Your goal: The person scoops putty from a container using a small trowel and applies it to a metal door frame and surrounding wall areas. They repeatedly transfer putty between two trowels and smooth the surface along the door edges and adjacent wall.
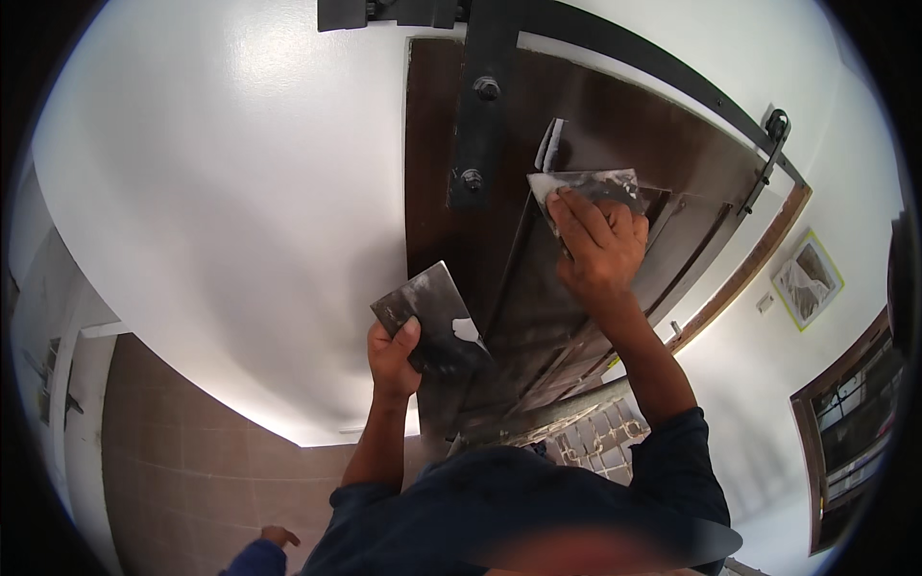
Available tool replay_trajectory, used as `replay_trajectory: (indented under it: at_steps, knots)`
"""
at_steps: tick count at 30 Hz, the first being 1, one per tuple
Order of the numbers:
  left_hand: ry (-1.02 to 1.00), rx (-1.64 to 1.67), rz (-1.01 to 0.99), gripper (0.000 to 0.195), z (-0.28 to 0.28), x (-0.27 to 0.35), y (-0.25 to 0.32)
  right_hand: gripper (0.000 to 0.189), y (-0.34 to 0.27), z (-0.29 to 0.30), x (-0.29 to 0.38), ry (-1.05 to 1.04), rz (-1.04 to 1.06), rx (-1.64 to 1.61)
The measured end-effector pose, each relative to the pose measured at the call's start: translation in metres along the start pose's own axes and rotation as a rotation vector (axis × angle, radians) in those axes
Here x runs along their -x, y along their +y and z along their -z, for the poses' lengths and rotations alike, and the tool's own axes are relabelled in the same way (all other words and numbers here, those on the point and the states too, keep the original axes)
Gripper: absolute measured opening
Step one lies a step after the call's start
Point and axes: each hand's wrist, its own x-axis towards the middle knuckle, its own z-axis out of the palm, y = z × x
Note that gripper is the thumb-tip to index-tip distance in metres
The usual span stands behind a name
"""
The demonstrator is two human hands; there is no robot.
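My left hand (392, 360) holds a flat, dark spreader plate (436, 302), with the thumb laid over its face. A dab of white filler (467, 330) sits near that plate's right edge. Higher up, my right hand (606, 241) grips a second flat spreader (594, 183), smeared with white, against or just in front of a dark brown panelled wooden door (612, 104). Directly above this spreader, a pale streak of filler (550, 144) shows on the door. My right palm and part of the spreader's lower side are hidden.
A black sliding-door rail (648, 50) curves above the door, with a bolted hanger strap (484, 133). White wall (252, 180) lies left. Another person's hand (279, 536) appears lower left over floor tiles (194, 446). A metal grille (601, 439) is below; a window (857, 425) stands right.
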Motion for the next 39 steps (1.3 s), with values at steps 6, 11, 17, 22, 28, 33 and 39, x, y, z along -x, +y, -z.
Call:
replay_trajectory:
  at_steps: [6, 11, 17, 22, 28, 33, 39]
  knots:
    - [0.022, 0.076, -0.003, 0.035, -0.041, -0.008, 0.015, 0.04, 0.006, 0.041, -0.007, 0.06, -0.178, -0.35]
    - [0.066, 0.116, -0.014, 0.036, -0.104, -0.033, 0.029, 0.038, -0.01, 0.066, 0.002, -0.011, 0.101, -0.64]
    - [0.056, 0.028, -0.127, 0.03, -0.123, -0.047, 0.066, 0.036, 0.014, 0.081, -0.004, -0.064, 0.177, -0.407]
    - [-0.034, -0.205, -0.163, 0.028, -0.126, -0.051, 0.065, 0.032, 0.022, 0.091, -0.019, -0.092, 0.316, -0.363]
    - [0.107, -0.181, -0.368, 0.029, -0.121, -0.054, 0.077, 0.034, 0.027, 0.093, -0.038, -0.2, 0.39, -0.386]
    - [0.143, -0.177, -0.386, 0.033, -0.109, -0.045, 0.076, 0.043, 0.032, 0.055, -0.046, -0.031, 0.026, -0.142]
    - [0.1, -0.145, -0.314, 0.032, -0.095, -0.035, 0.06, 0.048, 0.038, 0.016, -0.058, 0.129, 0.021, 0.06]
